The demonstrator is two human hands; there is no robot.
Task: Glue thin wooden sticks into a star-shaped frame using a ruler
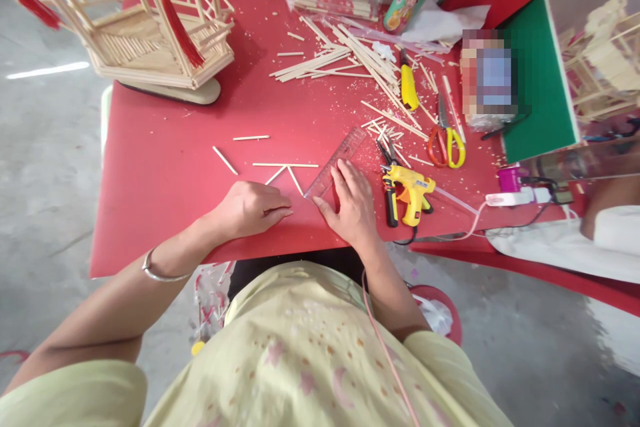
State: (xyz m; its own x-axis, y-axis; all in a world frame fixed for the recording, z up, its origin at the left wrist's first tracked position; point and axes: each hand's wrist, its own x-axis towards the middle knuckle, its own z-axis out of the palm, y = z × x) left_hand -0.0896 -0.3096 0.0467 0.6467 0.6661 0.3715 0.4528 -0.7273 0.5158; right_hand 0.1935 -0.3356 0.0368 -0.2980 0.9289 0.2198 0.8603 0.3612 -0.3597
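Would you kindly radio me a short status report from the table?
Left hand curled, grip hidden, near thin pale wooden sticks. Right hand open on clear straight-edged ruler. Yellow pistol-shaped glue gun to its right, not touching.

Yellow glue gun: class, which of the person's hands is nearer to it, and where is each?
Right. The right hand, touching the ruler, is just left of the glue gun; the left hand is farther left.
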